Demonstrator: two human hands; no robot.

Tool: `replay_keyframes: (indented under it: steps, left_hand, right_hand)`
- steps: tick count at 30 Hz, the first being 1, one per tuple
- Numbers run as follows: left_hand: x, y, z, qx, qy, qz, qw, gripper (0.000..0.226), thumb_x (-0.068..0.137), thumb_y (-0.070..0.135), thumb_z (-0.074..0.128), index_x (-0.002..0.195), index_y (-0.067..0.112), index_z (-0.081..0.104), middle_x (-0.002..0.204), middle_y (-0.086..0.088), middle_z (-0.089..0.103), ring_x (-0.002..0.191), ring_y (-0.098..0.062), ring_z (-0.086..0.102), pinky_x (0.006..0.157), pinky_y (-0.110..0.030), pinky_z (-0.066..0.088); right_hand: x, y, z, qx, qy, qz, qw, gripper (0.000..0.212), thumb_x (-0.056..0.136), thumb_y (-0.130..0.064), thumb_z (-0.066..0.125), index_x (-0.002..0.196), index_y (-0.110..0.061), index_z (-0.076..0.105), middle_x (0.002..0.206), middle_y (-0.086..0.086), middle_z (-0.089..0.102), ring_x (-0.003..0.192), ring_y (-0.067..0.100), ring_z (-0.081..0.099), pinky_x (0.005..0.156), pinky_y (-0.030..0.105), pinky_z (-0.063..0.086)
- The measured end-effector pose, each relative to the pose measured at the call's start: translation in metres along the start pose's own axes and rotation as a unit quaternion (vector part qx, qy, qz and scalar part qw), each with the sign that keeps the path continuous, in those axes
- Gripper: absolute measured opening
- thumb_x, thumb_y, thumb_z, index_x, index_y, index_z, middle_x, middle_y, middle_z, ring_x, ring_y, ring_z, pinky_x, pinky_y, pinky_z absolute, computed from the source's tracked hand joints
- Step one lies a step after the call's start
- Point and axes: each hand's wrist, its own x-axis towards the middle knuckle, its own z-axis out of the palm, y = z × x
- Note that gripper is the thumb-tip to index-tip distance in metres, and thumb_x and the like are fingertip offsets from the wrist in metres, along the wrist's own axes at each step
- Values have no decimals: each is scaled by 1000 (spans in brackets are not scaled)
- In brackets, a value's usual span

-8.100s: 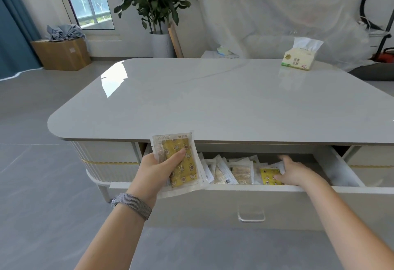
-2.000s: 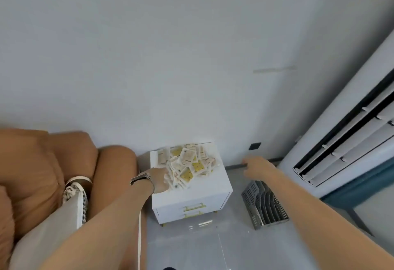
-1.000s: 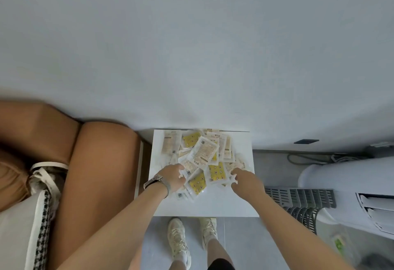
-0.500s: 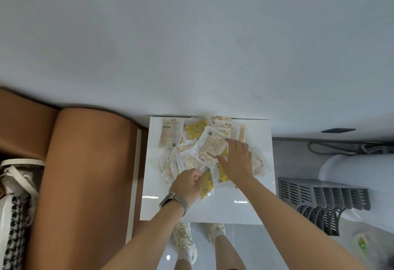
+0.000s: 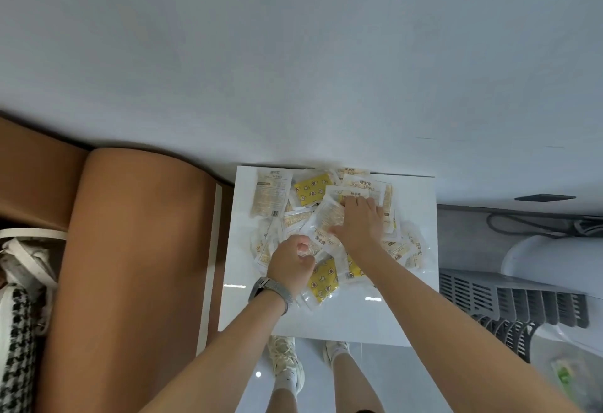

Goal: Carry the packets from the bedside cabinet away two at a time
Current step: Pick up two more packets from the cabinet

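Observation:
A heap of several white and yellow packets [image 5: 310, 192] lies on the white top of the bedside cabinet [image 5: 342, 321], towards the wall. My left hand [image 5: 288, 264] sits at the heap's near left edge, fingers curled, pinching the edge of a white packet [image 5: 311, 249]; a yellow packet [image 5: 323, 282] lies just right of it. My right hand [image 5: 359, 226] is on the middle of the heap. Its fingertips curl over the far edge of a large white packet [image 5: 326, 217] and its thumb is on the near side.
A brown sofa arm [image 5: 130, 266] stands close against the cabinet's left side. A grey slotted rack [image 5: 509, 298] and a white standing unit [image 5: 554, 259] are on the floor to the right, with cables [image 5: 538, 226] by the wall. My shoes [image 5: 287, 360] are at the cabinet's front.
My right hand has slid further up the heap onto the large white packet and its fingers have curled. My left hand has stayed at the near left edge, closing on a packet.

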Motion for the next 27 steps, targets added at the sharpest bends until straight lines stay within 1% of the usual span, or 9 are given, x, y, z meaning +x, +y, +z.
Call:
replay_keyframes:
  steps: [3,7,10,12,14,18,21,23,27]
  left_hand:
    - [-2,5,8,-44,-1,-31,999,42,91,10,58,132,12,48,117,1,55,91,-7,55,73,-14,45]
    - [-3,7,20,-41,59,-24,997,74,82,20,74,143,11,34,131,-6,46,123,-21,48,101,-32,45]
    - [-8,14,21,-76,131,1,989,94,72,35,83,147,12,30,139,-1,39,132,-17,36,107,-29,34]
    - [-14,21,21,-80,117,35,989,99,61,54,81,142,19,37,132,12,40,127,-8,34,107,-28,33]
    - [-20,25,17,-81,63,68,992,77,54,63,75,120,29,55,115,23,51,109,-1,45,95,-19,38]
    - [-25,26,11,-217,-128,65,966,24,74,29,84,93,19,72,76,3,71,66,-12,62,57,-25,49]
    - [-25,21,10,-206,-108,58,971,27,74,35,82,78,11,68,64,-3,62,58,-16,55,53,-28,44]
    - [-25,18,8,-234,-78,24,969,35,76,36,81,76,5,65,65,-8,60,60,-18,53,54,-30,44]
    - [-24,10,0,-342,-32,-39,938,9,80,20,78,87,16,75,85,-1,77,81,-14,72,67,-26,56]
  right_hand:
    - [-9,-2,-5,60,-5,3,998,63,78,-42,77,128,-19,46,121,3,50,113,22,48,94,32,43]
    - [-27,1,-15,206,-14,10,978,38,87,-26,70,120,-23,51,92,-2,63,78,18,56,62,28,43]
    - [-43,19,-29,314,-36,-37,948,23,89,-19,65,111,-22,60,89,-3,65,77,18,59,62,24,45]
    - [-57,32,-41,326,-73,-70,940,18,89,-19,66,105,-26,62,90,-10,66,82,10,60,67,15,45]
    - [-68,43,-53,330,-110,-88,933,18,88,-21,68,100,-33,63,91,-17,66,83,-2,60,65,9,43]
    - [-74,52,-66,320,-177,-92,926,16,86,-26,72,101,-28,68,95,-11,70,89,6,64,77,24,53]
    - [-68,50,-79,336,-216,-84,913,33,79,-29,79,105,-42,63,103,-20,67,97,-1,63,88,26,51]
    - [-58,48,-83,371,-174,-36,911,41,76,-29,81,111,-38,61,104,-20,67,93,2,66,84,26,52]
    - [-24,32,-66,380,18,127,916,61,81,-39,76,133,-22,47,115,-5,65,89,9,64,78,27,49]
